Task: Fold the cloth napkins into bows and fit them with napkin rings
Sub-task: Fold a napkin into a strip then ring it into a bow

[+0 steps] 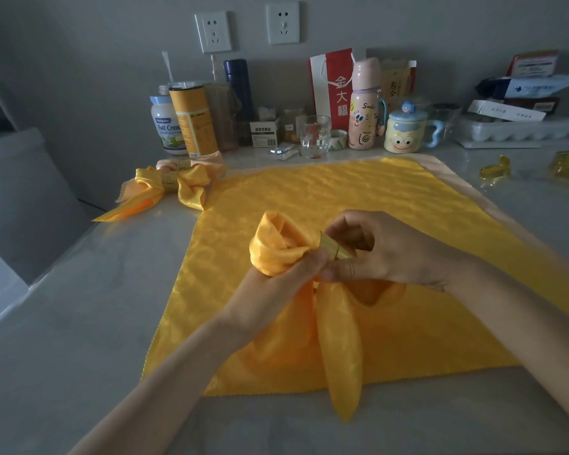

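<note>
Grey cluttered table (pixel 79 323) against grey wall (pixel 79 60)

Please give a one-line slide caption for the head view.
Left hand pinches a gathered yellow napkin, right hand holds a gold napkin ring on it; finished bow far left.

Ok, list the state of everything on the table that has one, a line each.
held napkin, gathered at its middle, tails hanging
napkin ring, on the napkin's gathered middle
left hand, pinching the gathered napkin
right hand, gripping the napkin ring
spread napkin, flat, unfolded
yellow bow, finished, ring fitted
spare rings, loose, unused
cartoon mug, lid on
</note>
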